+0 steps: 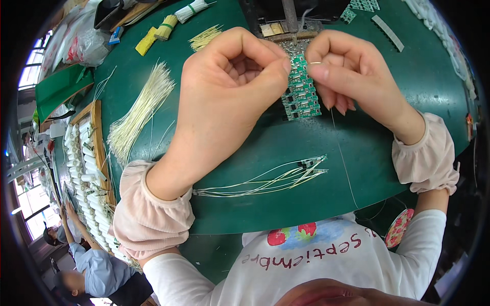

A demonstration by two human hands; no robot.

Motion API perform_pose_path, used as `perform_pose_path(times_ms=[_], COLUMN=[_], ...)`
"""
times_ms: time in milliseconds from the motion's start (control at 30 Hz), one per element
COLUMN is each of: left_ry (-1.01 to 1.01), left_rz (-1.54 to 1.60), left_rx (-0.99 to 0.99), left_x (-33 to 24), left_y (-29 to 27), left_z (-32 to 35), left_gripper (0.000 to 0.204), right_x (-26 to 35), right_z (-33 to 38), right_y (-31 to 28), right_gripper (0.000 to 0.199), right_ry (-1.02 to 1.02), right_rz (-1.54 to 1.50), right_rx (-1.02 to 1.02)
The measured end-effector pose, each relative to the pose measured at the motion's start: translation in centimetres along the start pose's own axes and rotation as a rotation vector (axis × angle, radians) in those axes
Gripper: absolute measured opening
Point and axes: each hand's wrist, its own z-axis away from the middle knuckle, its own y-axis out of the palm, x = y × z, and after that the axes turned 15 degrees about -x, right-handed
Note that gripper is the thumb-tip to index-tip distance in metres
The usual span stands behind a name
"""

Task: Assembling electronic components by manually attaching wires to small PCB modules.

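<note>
A panel of small green circuit boards point(304, 97) lies between my hands, its far end close under an upright soldering iron point(290, 18). My left hand point(224, 86) is closed in a pinch at the panel's left edge; what its fingertips hold, if anything, is hidden. On the other side my right hand point(357, 74) pinches a thin wire point(343, 158). A short pale bit of it shows at the thumb, and a long length hangs from below the fingers toward the table's near edge. Closer to me lies a small bunch of wires point(250, 189) with little boards on its right ends.
A large bundle of pale wires point(143, 109) lies at the left, beside a wooden-edged tray point(97, 148) of white rolls. Yellow and white wire bundles point(166, 28) sit farther back. A grey strip point(388, 33) lies back right. Another person point(104, 270) sits at the lower left.
</note>
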Motion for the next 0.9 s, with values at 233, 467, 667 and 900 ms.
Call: perform_pose_path(times_ms=[233, 467, 667, 900], left_ry=[0.124, 0.236, 0.457, 0.599], left_rz=[-0.181, -0.481, -0.903, -1.305], left_rx=[-0.007, 0.095, 0.128, 0.137], left_x=[-0.2, -1.0, -2.7, -0.8], left_y=[0.2, -0.4, -2.2, -1.1], left_z=[0.5, 0.3, -0.9, 0.7], left_gripper=[0.008, 0.005, 0.012, 0.01], right_x=[-0.4, -0.5, -0.6, -0.3], right_z=[0.5, 0.6, 0.8, 1.1], right_y=[0.4, 0.4, 0.4, 0.6], right_gripper=[0.013, 0.012, 0.011, 0.009], right_ry=[0.102, 0.133, 0.251, 0.245], right_rz=[-0.078, -0.101, -0.077, 0.03], right_rx=[0.027, 0.078, 0.219, 0.277])
